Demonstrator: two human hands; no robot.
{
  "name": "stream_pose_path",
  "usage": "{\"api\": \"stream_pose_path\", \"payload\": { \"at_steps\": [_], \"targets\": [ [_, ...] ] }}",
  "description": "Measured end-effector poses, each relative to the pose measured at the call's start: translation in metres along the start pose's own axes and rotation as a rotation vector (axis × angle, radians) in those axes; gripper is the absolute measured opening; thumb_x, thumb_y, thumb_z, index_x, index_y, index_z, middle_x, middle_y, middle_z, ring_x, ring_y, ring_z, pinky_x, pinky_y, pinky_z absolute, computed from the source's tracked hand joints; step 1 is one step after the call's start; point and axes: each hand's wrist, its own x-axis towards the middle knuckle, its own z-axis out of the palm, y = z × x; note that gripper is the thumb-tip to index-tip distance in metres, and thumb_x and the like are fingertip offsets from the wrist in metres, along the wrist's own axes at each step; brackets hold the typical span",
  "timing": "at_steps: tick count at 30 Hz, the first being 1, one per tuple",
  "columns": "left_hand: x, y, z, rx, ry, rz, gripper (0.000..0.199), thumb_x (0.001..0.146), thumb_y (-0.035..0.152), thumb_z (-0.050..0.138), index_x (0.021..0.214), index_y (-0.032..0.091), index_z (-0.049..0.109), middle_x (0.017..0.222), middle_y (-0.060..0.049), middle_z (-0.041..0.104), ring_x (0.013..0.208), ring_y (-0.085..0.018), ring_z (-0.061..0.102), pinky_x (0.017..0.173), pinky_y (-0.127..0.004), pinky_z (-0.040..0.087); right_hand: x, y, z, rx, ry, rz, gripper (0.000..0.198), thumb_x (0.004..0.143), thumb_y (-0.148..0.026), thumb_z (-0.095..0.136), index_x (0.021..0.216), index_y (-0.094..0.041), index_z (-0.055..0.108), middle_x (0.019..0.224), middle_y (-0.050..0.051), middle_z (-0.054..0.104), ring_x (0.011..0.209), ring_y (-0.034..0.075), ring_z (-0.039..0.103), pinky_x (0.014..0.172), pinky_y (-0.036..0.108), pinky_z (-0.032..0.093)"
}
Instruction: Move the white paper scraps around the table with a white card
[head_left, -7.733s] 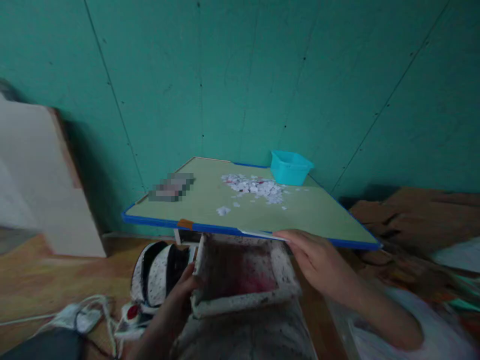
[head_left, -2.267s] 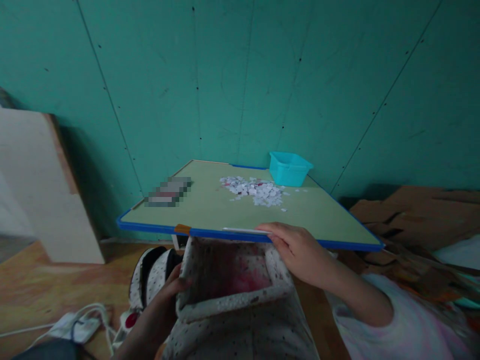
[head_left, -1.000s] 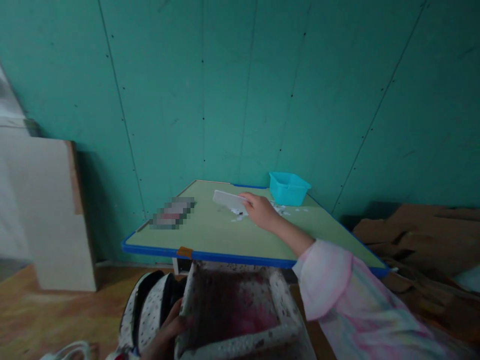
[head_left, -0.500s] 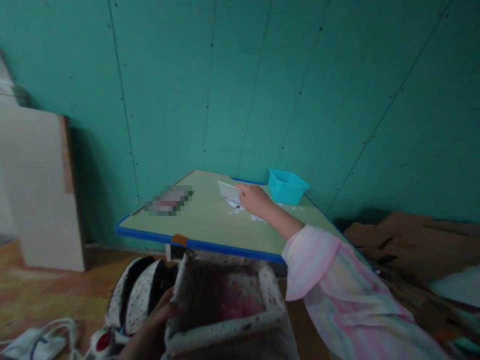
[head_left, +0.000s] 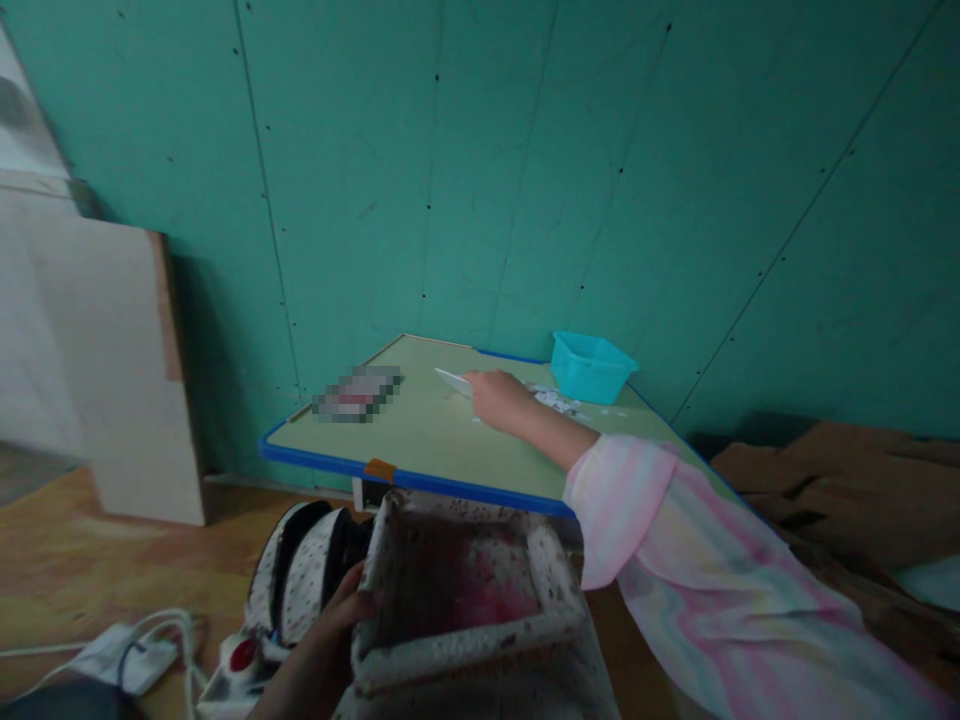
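Observation:
My right hand (head_left: 501,400) is closed on one end of a thin, flat white card (head_left: 451,381), held low over the pale green tabletop (head_left: 420,430). Small white paper scraps (head_left: 553,400) lie to the right of that hand, partly hidden behind the wrist. Just beyond them stands a turquoise plastic basket (head_left: 594,370); its inside does not show. Close to me, my left hand (head_left: 341,625) grips the left wall of a speckled, dirty white tray-like hopper (head_left: 472,645) with reddish stains inside. Some left fingers are hidden.
A blurred flat object (head_left: 358,393) lies on the table's left side. Left of the hopper are a speckled motor-like housing (head_left: 304,575), a red button (head_left: 242,655) and a white power strip (head_left: 124,655). A board (head_left: 127,370) leans on the green wall; cardboard (head_left: 817,480) lies at right.
The white card has turned from nearly upright to a flatter angle. Scraps once beneath it now show right of my hand, nearer the basket. The view has shifted slightly left.

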Motion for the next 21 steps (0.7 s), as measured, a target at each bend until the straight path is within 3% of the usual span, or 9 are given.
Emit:
{"api": "stream_pose_path", "payload": {
  "at_steps": [4,9,15,18,21],
  "targets": [
    [-0.004,-0.002,-0.003,0.001,-0.159,0.02,0.052,0.075,0.015,0.065,0.124,0.023,0.054,0.096,-0.003,0.076,0.104,-0.03,0.068,0.088,-0.039,0.055,-0.018,-0.013,0.003,-0.029,-0.011,-0.092,0.04,0.084,-0.008,0.038,0.116,-0.013,0.062,0.099,0.018,0.072,0.093,0.026,0.068,0.074,0.033,0.049],
    [-0.002,-0.007,-0.005,-0.016,-0.116,-0.007,0.061,0.074,0.018,0.066,0.132,0.022,0.046,0.096,-0.005,0.076,0.1,-0.032,0.07,0.086,-0.043,0.056,-0.067,-0.026,-0.004,-0.024,-0.076,-0.174,0.041,0.087,-0.011,0.039,0.122,-0.016,0.058,0.094,0.014,0.073,0.084,0.023,0.07,0.071,0.031,0.048],
    [0.002,-0.005,-0.003,0.05,-0.082,-0.006,0.062,0.073,0.022,0.067,0.131,0.023,0.046,0.099,-0.005,0.075,0.099,-0.033,0.07,0.079,-0.041,0.057,-0.133,-0.025,-0.011,0.086,-0.058,-0.346,0.041,0.086,-0.008,0.039,0.122,-0.014,0.058,0.111,0.013,0.07,0.095,0.022,0.068,0.079,0.032,0.05],
    [-0.001,-0.002,0.0,0.067,-0.052,0.007,0.062,0.069,0.022,0.068,0.128,0.022,0.05,0.1,-0.005,0.075,0.101,-0.033,0.069,0.076,-0.038,0.057,-0.146,-0.015,-0.011,0.115,-0.003,-0.33,0.042,0.088,-0.008,0.037,0.123,-0.014,0.058,0.116,0.013,0.069,0.099,0.022,0.067,0.084,0.034,0.05],
    [-0.002,-0.002,0.001,0.076,-0.043,0.02,0.063,0.067,0.024,0.07,0.127,0.022,0.051,0.098,-0.005,0.075,0.097,-0.033,0.07,0.07,-0.037,0.057,-0.134,-0.001,-0.011,0.144,0.082,-0.222,0.044,0.09,-0.01,0.035,0.127,-0.015,0.057,0.117,0.012,0.069,0.1,0.023,0.067,0.085,0.035,0.05]
  ]
}}
